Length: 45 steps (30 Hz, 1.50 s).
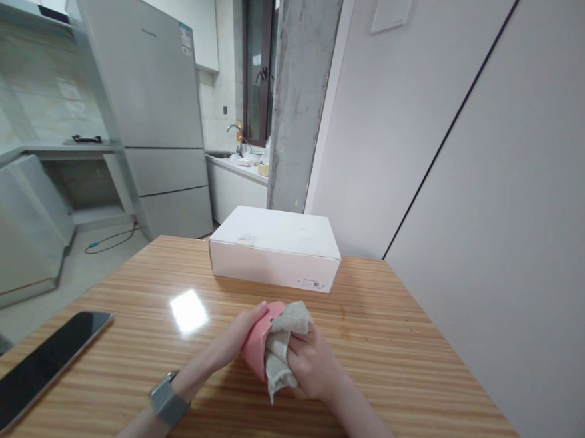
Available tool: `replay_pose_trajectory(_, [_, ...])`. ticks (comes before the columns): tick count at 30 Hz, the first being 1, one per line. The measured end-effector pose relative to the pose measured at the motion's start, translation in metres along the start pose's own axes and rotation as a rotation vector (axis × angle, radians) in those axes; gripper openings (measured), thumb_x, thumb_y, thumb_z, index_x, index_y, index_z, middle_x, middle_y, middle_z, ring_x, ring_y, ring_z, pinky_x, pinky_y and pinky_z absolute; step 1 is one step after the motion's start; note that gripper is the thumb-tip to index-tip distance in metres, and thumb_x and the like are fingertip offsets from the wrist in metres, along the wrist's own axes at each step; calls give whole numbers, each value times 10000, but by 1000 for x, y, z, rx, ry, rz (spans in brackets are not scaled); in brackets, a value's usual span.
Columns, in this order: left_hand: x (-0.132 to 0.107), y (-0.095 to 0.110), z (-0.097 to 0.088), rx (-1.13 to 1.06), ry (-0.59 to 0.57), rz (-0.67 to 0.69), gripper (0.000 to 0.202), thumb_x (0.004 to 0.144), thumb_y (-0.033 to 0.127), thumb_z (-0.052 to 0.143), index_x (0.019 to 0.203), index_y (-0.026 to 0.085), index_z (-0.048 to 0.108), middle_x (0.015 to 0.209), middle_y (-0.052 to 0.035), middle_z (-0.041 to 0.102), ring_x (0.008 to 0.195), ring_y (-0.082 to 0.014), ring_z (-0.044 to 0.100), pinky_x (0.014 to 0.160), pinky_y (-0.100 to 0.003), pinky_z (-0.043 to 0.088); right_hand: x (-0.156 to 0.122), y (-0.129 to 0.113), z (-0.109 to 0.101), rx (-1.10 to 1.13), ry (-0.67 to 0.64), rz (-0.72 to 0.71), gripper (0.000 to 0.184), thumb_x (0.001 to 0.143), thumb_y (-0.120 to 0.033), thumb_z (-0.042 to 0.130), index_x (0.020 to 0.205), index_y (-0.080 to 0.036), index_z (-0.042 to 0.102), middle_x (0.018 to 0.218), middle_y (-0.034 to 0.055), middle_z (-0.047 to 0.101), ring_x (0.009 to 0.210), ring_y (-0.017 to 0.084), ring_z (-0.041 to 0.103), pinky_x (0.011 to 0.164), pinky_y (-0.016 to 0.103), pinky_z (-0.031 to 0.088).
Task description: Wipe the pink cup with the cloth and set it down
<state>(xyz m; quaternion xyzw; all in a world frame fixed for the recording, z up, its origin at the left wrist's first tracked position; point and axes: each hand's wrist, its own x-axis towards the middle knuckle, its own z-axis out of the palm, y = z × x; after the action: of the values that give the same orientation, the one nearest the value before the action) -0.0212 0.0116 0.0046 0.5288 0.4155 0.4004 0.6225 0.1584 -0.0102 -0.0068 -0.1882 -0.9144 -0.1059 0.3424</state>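
Observation:
My left hand (238, 335) grips a pink bowl (254, 350), its thumb along the rim. The bowl is tilted on its side above the wooden table, with its opening facing right. In my right hand (312, 365), fingers curled, is a light grey ribbed cloth (279, 351), which lies over the bowl's rim and partly inside it. Cloth and fingers hide most of the bowl's inside. A watch with a grey band (170, 398) is on my left wrist.
A closed white box (274, 266) sits at the far side of the wooden table (387, 359). A black phone-like slab (36, 371) lies at the left edge. Beyond are a fridge (146, 82), a sink counter (237, 183) and a white wall (379, 131) on the right.

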Motion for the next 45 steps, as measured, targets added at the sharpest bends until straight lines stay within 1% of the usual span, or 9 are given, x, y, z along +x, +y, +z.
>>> replay_pose_trajectory(7, [2,-15,0,140,70,144,441,848,525,481,850,157,725,879,-47,730,929,-268,596,909,-363,417,1,4,-9,81,38,125,378,931,-395,253,898,-198,574,861,103,658,858,250,584,859,420,421])
replay_pose_trajectory(15, [-9,-8,20,-243,-194,109,403,831,374,602,1200,212,595,1226,-57,625,1200,-251,495,1015,-355,351,-1,11,-14,187,222,353,331,926,-291,252,759,-209,525,747,75,620,705,212,583,648,345,444])
replay_pose_trajectory(17, [-5,-9,20,-355,-190,84,402,810,382,615,1169,200,609,1164,-59,653,1150,-250,532,961,-346,392,-2,12,-14,113,205,269,336,918,-311,271,758,-209,548,744,79,631,718,224,594,682,371,460])
replay_pose_trajectory(22, [0,-3,7,-454,-2,-51,424,819,552,518,737,162,663,684,0,669,688,-158,607,720,-272,445,1,1,-3,-95,178,-92,305,888,-271,336,878,-167,623,791,112,669,804,251,607,789,431,463])
replay_pose_trajectory(26, [-8,4,-2,-264,-113,-116,421,834,526,538,845,138,703,831,-41,722,892,-208,626,934,-321,389,2,-8,4,-99,154,-197,240,857,-214,393,856,-160,627,662,73,631,677,218,580,703,394,461])
replay_pose_trajectory(29, [-9,5,-1,-145,-112,-56,436,823,525,559,933,134,715,1004,-61,720,1106,-239,562,1081,-341,266,-1,-6,2,-47,109,-104,269,875,-285,374,897,-169,615,726,90,661,723,242,588,744,426,456])
replay_pose_trajectory(37, [-5,-7,4,-126,-55,84,496,840,527,533,1145,153,647,1279,-67,598,1263,-257,452,1129,-390,222,-7,7,-6,9,108,122,376,919,-377,273,989,-182,587,899,117,670,883,271,592,815,431,433])
replay_pose_trajectory(41, [-7,-9,9,-258,-236,68,480,877,459,516,1276,194,542,1328,-89,551,1236,-254,475,1035,-394,351,-12,12,-6,99,214,280,332,921,-328,271,840,-202,567,772,80,640,750,233,599,691,370,455])
replay_pose_trajectory(45, [-1,-12,15,-371,-171,32,315,810,380,616,1068,199,631,1025,-52,680,913,-187,615,756,-277,470,-12,13,-6,49,208,237,306,907,-301,293,843,-203,576,797,90,649,773,240,602,705,382,457])
